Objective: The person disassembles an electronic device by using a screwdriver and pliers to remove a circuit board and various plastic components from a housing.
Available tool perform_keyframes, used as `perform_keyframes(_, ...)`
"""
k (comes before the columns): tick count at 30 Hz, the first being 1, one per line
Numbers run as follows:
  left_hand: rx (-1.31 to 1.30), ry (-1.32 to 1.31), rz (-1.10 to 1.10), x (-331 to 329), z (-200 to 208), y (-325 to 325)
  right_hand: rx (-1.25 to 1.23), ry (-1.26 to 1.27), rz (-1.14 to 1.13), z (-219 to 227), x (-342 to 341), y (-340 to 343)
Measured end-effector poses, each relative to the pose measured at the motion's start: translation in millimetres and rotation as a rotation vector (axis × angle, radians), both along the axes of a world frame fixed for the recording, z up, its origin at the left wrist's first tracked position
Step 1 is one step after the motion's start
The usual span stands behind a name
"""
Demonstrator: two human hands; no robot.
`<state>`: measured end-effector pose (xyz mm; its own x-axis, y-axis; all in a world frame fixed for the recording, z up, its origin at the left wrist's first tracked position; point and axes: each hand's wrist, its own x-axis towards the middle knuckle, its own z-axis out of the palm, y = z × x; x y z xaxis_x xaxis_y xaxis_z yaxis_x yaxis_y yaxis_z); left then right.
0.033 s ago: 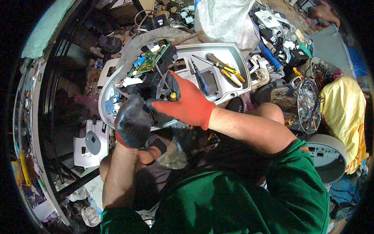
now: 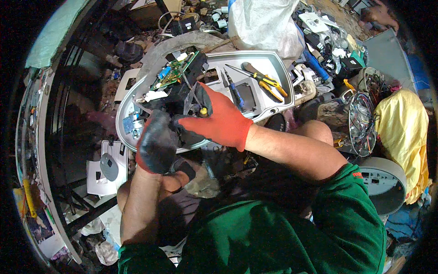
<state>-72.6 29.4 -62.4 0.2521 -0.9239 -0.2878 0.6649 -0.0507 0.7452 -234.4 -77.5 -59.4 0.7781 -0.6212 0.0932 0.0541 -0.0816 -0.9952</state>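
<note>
A black plastic assembly (image 2: pixel 177 97) with a green circuit board (image 2: pixel 175 73) is tilted up between my gloved hands. My left hand (image 2: pixel 157 142), in a glove with a dark coated palm, is closed at its near end; its fingertips are mostly hidden. From the right, my right hand (image 2: pixel 221 119), in a red glove with dark fingers, grips the same assembly. A small yellow knob (image 2: pixel 203 111) shows between the right thumb and forefinger. Under them lies a white plastic housing (image 2: pixel 285 75), holding a blue-handled screwdriver (image 2: pixel 236 93) and yellow-and-black pliers (image 2: pixel 269 84).
A white sack (image 2: pixel 264 27) stands behind the housing. Heaped scrap plastic (image 2: pixel 319 36) lies at the far right, with a bin of wires (image 2: pixel 362 121) and yellow cloth (image 2: pixel 401 137) nearer. A metal-edged frame (image 2: pixel 34 150) runs along the left. A round grey casing (image 2: pixel 385 182) sits right.
My left hand tips very slightly, baring a bit more of the small parts beside it in the housing. Otherwise the hold looks the same.
</note>
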Motion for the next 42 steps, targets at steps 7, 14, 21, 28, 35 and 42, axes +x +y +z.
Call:
perform_keyframes(7, 0.025, -0.649, -0.037, -11, -4, 0, -0.306, 0.095, -0.066, -13, 4, 6)
perform_keyframes(14, 0.083, -0.428, 0.171, 2, -4, -11, -0.335, 0.04, -0.026, -9, -15, 3)
perform_keyframes(21, 0.27, -1.036, 0.217, 27, 7, 9, -0.453, 0.368, -0.081, -9, -41, -28)
perform_keyframes(28, 0.105, -1.761, 0.338, 12, 5, 19, -0.622, 0.367, -0.017, -30, -58, -56)
perform_keyframes(35, 0.29, -1.786, 0.374, -2, 26, 20, -0.825, 0.644, -0.2, -41, -63, -70)
perform_keyframes(42, 0.122, -1.664, 0.388, 3, 18, 22, -0.888, 0.626, -0.233, -58, -60, -87)
